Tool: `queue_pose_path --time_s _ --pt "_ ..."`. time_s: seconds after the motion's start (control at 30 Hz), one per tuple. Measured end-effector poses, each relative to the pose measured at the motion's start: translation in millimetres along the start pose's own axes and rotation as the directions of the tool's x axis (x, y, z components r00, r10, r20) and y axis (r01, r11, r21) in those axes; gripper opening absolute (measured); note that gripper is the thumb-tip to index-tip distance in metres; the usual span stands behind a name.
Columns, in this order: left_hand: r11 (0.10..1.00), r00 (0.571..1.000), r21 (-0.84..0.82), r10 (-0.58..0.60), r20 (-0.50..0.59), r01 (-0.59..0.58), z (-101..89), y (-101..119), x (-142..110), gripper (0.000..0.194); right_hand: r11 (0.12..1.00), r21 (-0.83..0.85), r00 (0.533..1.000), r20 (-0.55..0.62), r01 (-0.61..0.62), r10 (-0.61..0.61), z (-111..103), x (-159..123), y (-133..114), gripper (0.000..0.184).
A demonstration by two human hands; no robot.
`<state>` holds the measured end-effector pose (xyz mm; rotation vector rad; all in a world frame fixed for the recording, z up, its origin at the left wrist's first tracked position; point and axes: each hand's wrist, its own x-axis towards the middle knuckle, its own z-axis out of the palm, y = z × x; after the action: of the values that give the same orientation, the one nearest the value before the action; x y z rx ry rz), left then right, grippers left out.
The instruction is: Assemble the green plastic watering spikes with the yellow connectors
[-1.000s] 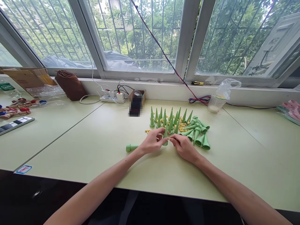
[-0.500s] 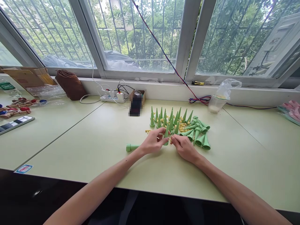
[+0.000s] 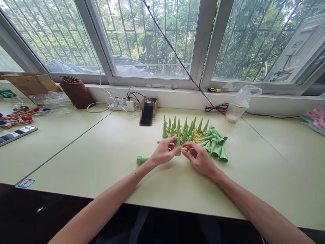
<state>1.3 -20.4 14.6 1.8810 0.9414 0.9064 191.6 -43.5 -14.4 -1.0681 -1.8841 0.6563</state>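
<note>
In front of me my left hand (image 3: 164,151) is closed around a green plastic cone spike (image 3: 178,139), which it holds upright just above the table. My right hand (image 3: 200,157) pinches a small yellow plastic piece (image 3: 184,148) between thumb and fingers, its left end against the cone's side. Behind my hands several green cones (image 3: 165,128) stand point up, with small loose yellow pieces (image 3: 198,136) scattered among them. More green cones (image 3: 215,151) lie in a heap to the right of these. One green cone (image 3: 142,160) lies on its side by my left forearm, partly hidden.
A power strip (image 3: 122,106) and a small box (image 3: 153,102) sit at the back by the wall. Further right stand a plastic cup in a bag (image 3: 233,113) and bundled cable (image 3: 217,108). A brown cloth bundle (image 3: 76,92) and wooden toys (image 3: 20,117) lie to the left.
The green cone in my left hand has moved slightly left. My right hand's fingers have opened out a little, and the yellow piece now shows level against the cone's side.
</note>
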Motion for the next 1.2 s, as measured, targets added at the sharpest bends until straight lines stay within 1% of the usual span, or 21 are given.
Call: queue_pose_path --time_s 0.23,0.33,0.43,0.63,0.83,1.03,1.2 --pt "0.98 0.988 -0.135 -0.152 -0.026 0.147 -2.0 8.5 0.8 0.032 0.999 0.026 0.999 -0.007 0.045 -0.045 -1.2 -0.1 -0.8 0.022" --pt "0.949 0.975 -0.229 -0.222 -0.001 0.216 -3.2 8.1 1.2 0.036 0.998 0.032 0.999 -0.012 0.048 -0.048 -1.4 0.1 -0.8 0.022" --pt "0.921 0.965 -0.293 -0.261 0.025 0.257 -4.0 6.6 1.7 0.036 0.998 0.033 0.999 -0.021 0.046 -0.046 -1.3 0.1 -0.9 0.02" --pt "0.909 0.964 -0.324 -0.259 0.058 0.263 -3.8 6.9 0.9 0.035 0.994 0.006 0.993 -0.053 0.106 -0.105 -0.5 -1.0 1.8 0.015" --pt "0.92 0.972 -0.315 -0.225 0.064 0.233 -3.7 7.4 -0.2 0.039 0.989 -0.022 0.986 -0.07 0.149 -0.15 0.4 -1.1 6.1 0.017" --pt "0.918 0.972 -0.32 -0.223 0.078 0.236 -4.1 5.9 -0.1 0.037 0.979 -0.044 0.976 -0.087 0.198 -0.201 0.8 -1.5 6.8 0.016" --pt "0.919 0.973 -0.318 -0.218 0.076 0.231 -3.8 6.3 -0.3 0.036 0.974 -0.064 0.97 -0.1 0.215 -0.221 1.2 -2.0 7.1 0.015"
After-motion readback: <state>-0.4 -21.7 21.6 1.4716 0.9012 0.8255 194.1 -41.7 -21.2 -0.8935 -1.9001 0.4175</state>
